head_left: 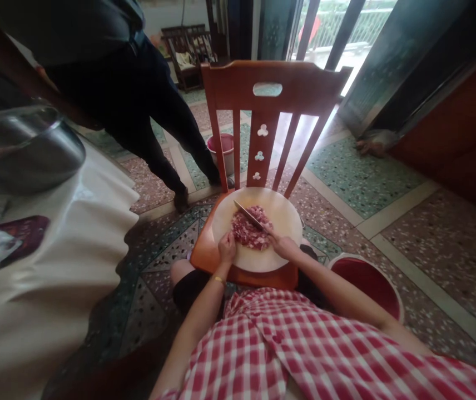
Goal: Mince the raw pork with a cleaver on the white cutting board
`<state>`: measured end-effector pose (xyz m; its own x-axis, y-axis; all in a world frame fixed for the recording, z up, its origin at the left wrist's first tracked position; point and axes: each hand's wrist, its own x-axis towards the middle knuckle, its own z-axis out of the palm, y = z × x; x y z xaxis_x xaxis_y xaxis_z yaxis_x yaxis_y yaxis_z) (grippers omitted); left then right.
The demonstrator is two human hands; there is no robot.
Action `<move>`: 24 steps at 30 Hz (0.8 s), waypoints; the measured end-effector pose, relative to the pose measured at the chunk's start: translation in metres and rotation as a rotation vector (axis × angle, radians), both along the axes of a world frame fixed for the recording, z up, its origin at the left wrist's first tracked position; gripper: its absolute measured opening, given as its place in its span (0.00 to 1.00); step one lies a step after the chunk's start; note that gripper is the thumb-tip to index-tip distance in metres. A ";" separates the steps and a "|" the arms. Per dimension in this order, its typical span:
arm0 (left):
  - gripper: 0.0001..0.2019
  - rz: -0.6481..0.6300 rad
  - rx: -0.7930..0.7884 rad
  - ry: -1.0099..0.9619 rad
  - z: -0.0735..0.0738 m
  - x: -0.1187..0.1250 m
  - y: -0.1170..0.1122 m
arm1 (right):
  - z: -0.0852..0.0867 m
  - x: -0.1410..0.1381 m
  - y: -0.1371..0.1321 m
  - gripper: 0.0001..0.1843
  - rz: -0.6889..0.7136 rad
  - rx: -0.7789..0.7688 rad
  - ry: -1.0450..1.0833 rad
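A round pale cutting board (286, 222) lies on the seat of a wooden chair (205, 253) in front of me. Chopped red and pink meat (251, 238) is heaped in the middle of the board. My right hand (284, 245) is closed on the handle of a kitchen knife (247, 214), whose blade lies over the meat and points to the upper left. My left hand (227, 247) rests at the board's left edge beside the meat, fingers curled closed. Whatever may be inside those fingers is hidden.
A red basin (367, 283) stands on the floor at my right. To the left, a cloth-covered table (54, 244) bears a large metal pot (25, 147) and a dark package (23, 236). A person in dark trousers (125, 105) stands beyond it, near a bucket (226, 150).
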<state>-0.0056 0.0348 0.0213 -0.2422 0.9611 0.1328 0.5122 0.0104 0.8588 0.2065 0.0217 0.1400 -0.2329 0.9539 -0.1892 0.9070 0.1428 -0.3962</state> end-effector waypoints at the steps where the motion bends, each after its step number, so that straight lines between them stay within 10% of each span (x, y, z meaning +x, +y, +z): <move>1: 0.16 0.001 -0.003 0.000 0.000 0.000 0.000 | 0.002 0.003 0.001 0.26 -0.002 0.011 0.006; 6: 0.16 -0.006 0.003 0.014 -0.001 0.001 0.001 | 0.022 0.003 0.002 0.28 -0.020 0.295 0.248; 12: 0.16 0.002 -0.007 -0.006 -0.002 0.000 0.001 | -0.003 0.003 -0.003 0.26 -0.014 -0.002 0.018; 18: 0.16 -0.022 0.008 -0.004 0.000 0.000 0.000 | 0.024 0.001 -0.002 0.27 -0.011 0.290 0.225; 24: 0.16 -0.012 0.008 0.006 0.001 -0.001 -0.001 | -0.003 0.003 -0.006 0.26 -0.026 -0.007 0.023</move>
<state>-0.0064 0.0340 0.0223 -0.2302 0.9627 0.1421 0.5176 -0.0025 0.8556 0.2092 0.0158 0.1372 -0.2121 0.9584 -0.1908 0.9012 0.1163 -0.4175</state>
